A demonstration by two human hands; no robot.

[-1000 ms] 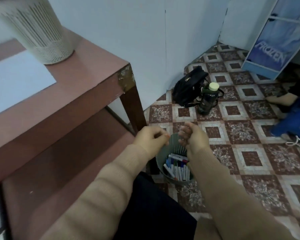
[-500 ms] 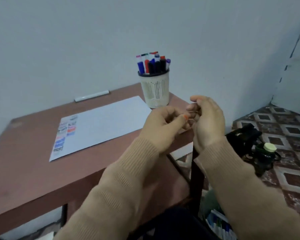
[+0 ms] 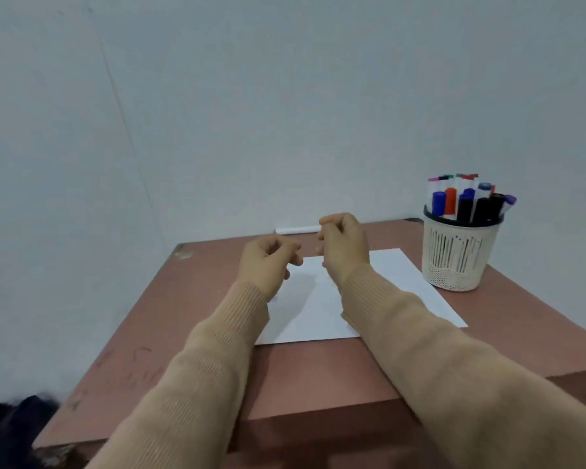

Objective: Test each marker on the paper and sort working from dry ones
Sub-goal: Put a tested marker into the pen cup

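Note:
A white sheet of paper lies on the reddish-brown table. My left hand and my right hand hover side by side over its far part, fingers curled, with nothing visible in either. A cream mesh cup at the paper's right holds several capped markers in blue, orange, black and purple. One white marker lies at the table's back edge, just beyond my hands. My sleeves hide the paper's left part.
A plain pale wall stands directly behind the table. A dark cloth shape shows at the lower left, below the table's edge.
The view swung up from the floor bin of markers to the tabletop. Both hands rose from the bin and now hang over the paper, still curled.

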